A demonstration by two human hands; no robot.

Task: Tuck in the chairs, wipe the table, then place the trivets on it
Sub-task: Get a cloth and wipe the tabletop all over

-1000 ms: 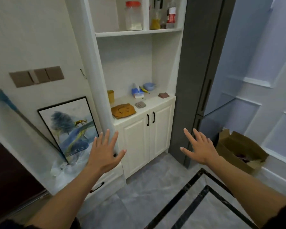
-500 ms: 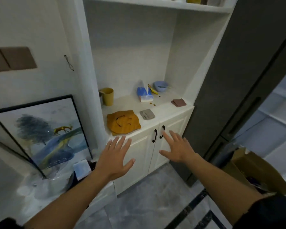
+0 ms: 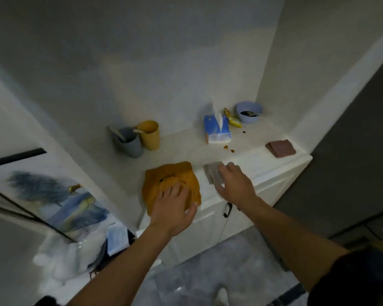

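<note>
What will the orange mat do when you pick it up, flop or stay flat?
The orange mat looks thin with a wavy edge, so it probably bends a little. It lies flat on the counter, so it likely won't roll. Being thin, it is probably light.

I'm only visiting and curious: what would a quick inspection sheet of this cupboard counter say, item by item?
Surface: white counter in a shelf niche, with brown crumbs near the middle.
Job's things: orange trivet, grey trivet and reddish-brown mat at the right end, all lying flat.
Clutter: grey cup, yellow cup, tissue pack and blue bowl along the back.
Grips: left hand rests on the orange trivet; right hand rests on the grey trivet.
Cables: nothing seen.
Surroundings: framed picture leaning at left; cabinet doors below; dark tall unit at right.
</note>
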